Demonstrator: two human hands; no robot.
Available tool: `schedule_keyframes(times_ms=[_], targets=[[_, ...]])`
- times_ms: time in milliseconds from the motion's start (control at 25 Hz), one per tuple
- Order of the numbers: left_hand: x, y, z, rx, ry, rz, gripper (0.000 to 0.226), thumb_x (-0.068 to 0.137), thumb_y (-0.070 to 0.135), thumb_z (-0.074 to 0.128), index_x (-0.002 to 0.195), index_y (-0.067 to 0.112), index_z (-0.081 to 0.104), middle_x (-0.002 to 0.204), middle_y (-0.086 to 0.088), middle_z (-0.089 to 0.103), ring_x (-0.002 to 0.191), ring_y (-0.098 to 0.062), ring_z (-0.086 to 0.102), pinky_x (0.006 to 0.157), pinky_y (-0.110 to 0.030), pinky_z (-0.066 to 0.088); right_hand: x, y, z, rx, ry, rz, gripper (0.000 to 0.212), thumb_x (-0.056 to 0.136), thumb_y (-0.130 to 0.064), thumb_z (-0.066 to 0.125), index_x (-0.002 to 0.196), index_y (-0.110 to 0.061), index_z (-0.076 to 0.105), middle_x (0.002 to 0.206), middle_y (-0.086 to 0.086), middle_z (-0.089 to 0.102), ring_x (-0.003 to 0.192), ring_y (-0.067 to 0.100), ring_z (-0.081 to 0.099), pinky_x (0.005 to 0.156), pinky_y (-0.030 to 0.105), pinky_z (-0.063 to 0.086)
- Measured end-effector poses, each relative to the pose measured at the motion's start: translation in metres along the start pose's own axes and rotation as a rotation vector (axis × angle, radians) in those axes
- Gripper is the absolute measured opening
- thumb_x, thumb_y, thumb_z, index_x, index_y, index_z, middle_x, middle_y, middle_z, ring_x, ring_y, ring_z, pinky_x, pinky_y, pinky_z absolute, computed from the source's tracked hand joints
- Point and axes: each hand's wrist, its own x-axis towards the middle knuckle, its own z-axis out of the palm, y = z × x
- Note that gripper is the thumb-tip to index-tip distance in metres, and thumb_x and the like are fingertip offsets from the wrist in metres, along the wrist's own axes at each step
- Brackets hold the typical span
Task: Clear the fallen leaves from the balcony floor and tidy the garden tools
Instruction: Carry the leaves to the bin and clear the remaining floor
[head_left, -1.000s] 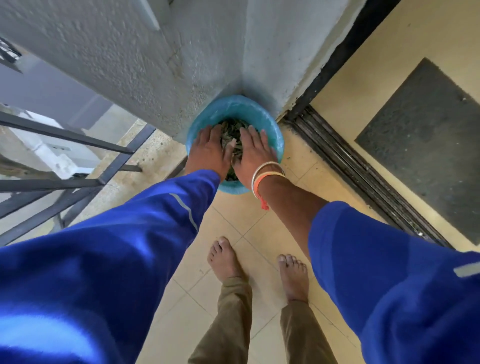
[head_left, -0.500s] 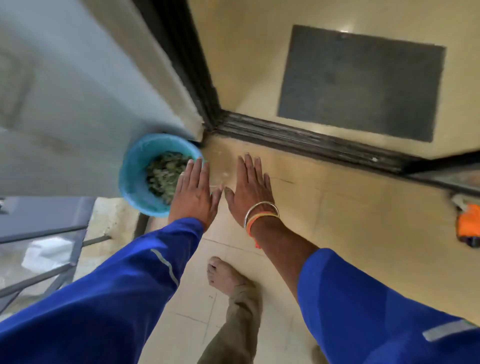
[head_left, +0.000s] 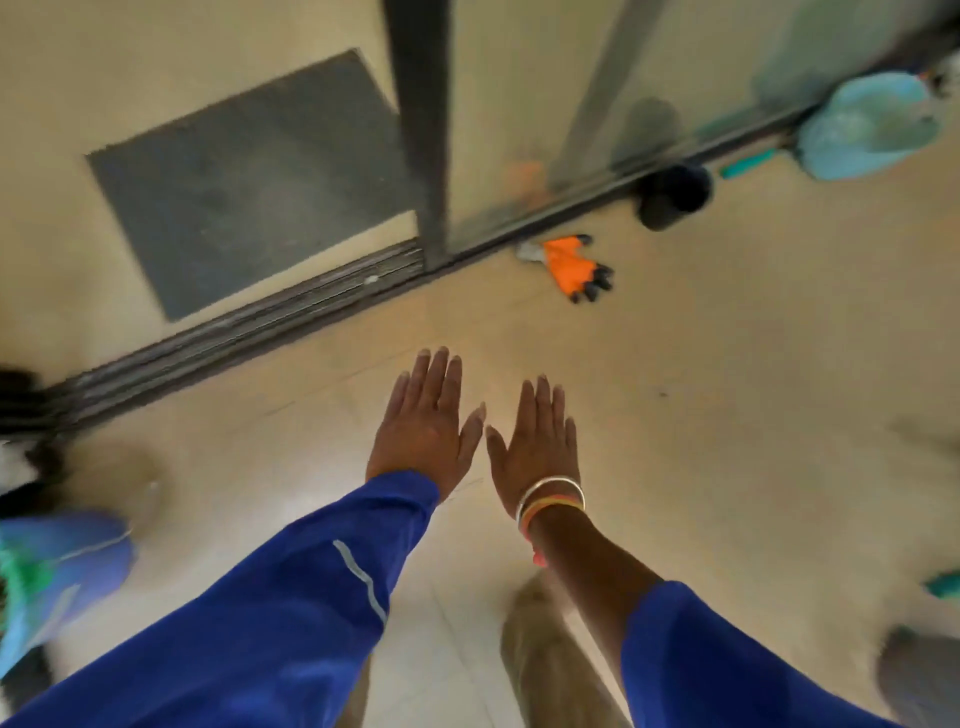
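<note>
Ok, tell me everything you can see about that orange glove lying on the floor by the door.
The orange glove lies flat on the tan floor beside the door track. Body bright orange, fingertips black, cuff pale grey; it looks like coated fabric, though blurred. The cuff sits near the track, fingers pointing away. Only the floor touches it.

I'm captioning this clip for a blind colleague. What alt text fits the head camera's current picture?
A person's left hand and right hand, both flat, open and empty, stretch out side by side above a beige tiled floor. Ahead, an orange glove lies on the floor near the sliding door track, with a grey mat beyond the track.
</note>
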Motion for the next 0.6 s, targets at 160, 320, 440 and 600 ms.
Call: schedule_keyframes(times_ms=[160,320,440,600], targets=[[0.042,0.144,0.005,0.064,-0.026,0.213,0.075,0.099,0.053,0.010,0.156,0.007,0.026,0.163,-0.011,0.021,0.152,-0.027,0.017,0.123,-0.040,0.015,-0.015,0.144,-0.061,0.091,0.069,0.239,0.071,0.103,-0.049,0.024,0.157,-0.015,-0.008,0.164,0.004,-0.016,0.151,0.023,-0.016,0.124,0.043,0.002],[0.065,0.253,0.013,0.156,-0.097,0.394,0.069,0.102,0.050,0.018,0.148,0.004,0.042,0.155,-0.014,0.039,0.144,-0.030,0.036,0.121,-0.039,0.025,-0.034,0.245,-0.106,0.219,0.105,0.419,0.071,0.103,-0.050,0.021,0.156,-0.015,-0.010,0.163,0.002,-0.019,0.150,0.022,-0.018,0.124,0.042,0.001],[0.080,0.322,0.023,0.231,-0.147,0.503,0.067,0.099,0.049,0.026,0.146,0.005,0.045,0.153,-0.014,0.043,0.142,-0.030,0.040,0.119,-0.037,0.024,-0.043,0.300,-0.128,0.311,0.154,0.527,0.070,0.103,-0.050,0.020,0.155,-0.017,-0.013,0.159,0.000,-0.024,0.150,0.021,-0.019,0.123,0.041,-0.001],[0.101,0.402,0.033,0.327,-0.275,0.588,0.066,0.095,0.047,0.029,0.141,0.006,0.053,0.149,-0.012,0.048,0.138,-0.028,0.046,0.115,-0.037,0.032,-0.044,0.344,-0.140,0.485,0.203,0.672,0.072,0.102,-0.052,0.022,0.156,-0.017,-0.010,0.161,-0.001,-0.020,0.150,0.019,-0.018,0.124,0.038,0.000]])
